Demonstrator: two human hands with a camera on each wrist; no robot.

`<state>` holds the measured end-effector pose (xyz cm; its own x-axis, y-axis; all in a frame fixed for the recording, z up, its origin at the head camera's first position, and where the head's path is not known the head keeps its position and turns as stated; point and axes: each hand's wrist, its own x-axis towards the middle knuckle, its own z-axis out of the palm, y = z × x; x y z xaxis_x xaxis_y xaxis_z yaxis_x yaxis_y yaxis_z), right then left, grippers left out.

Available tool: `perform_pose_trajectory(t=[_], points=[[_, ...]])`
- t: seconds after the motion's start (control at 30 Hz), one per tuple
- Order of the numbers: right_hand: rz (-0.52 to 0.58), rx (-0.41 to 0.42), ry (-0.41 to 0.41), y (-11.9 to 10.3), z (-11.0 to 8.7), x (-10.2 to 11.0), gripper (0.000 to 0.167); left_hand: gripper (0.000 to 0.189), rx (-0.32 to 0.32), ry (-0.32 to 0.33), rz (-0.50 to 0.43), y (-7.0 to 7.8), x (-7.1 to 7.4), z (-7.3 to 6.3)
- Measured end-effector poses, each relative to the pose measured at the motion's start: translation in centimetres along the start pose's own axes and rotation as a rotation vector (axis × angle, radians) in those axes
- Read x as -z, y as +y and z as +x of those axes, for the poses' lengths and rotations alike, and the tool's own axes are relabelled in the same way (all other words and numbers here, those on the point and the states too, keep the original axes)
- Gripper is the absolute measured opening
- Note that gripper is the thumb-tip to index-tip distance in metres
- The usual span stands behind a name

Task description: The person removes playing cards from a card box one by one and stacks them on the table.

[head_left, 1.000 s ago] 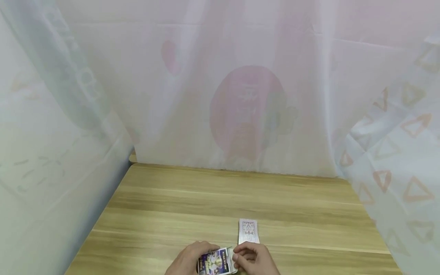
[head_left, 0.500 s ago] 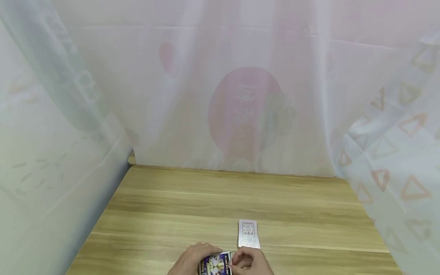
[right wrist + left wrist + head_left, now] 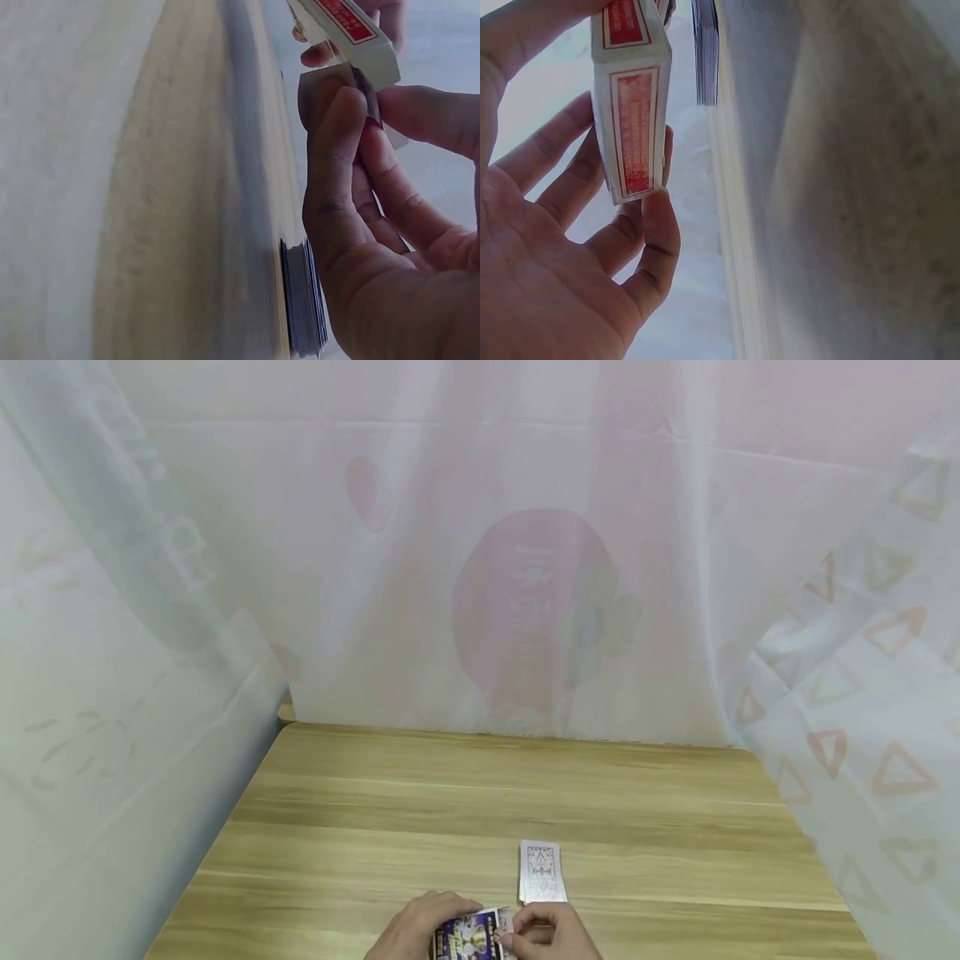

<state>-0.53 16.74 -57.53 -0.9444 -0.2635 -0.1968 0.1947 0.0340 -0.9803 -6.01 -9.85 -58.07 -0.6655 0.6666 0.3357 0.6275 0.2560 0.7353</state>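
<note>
My left hand (image 3: 420, 928) holds a playing card box (image 3: 468, 937), dark with a gold trophy picture on its top face. In the left wrist view the box (image 3: 634, 127) shows white edges with red panels, held between the thumb and curled fingers. At the box's right end, my right hand (image 3: 551, 931) pinches a thin, bent flap (image 3: 319, 86) between thumb and fingers. The box's inside is hidden. Just beyond the right hand lies a stack of playing cards (image 3: 542, 870), patterned backs up; its edges show beside the right hand in the right wrist view.
The wood-grain table (image 3: 375, 810) stretches beyond and to both sides of the hands. Pale printed curtains hang at the back (image 3: 405, 610), left (image 3: 112, 760) and right (image 3: 862, 710) of it.
The right hand has shifted slightly down and its fingers have closed on the flap at the box's end. The box has moved slightly right. The card stack lies where it was.
</note>
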Motion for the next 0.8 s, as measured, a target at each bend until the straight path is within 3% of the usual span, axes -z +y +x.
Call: perform_pose_trajectory(t=[0.57, 0.8], points=[[0.060, -0.046, 0.001, -0.6, -0.5, 2.1, 0.037, 0.059, 0.099, 0.010, 0.009, 0.0, -0.2, -0.4], [0.034, -0.002, -0.023, -1.2, -0.9, 3.7, 0.032, 0.066, 0.115, 0.010, 0.032, -0.2, 0.1, -0.4]])
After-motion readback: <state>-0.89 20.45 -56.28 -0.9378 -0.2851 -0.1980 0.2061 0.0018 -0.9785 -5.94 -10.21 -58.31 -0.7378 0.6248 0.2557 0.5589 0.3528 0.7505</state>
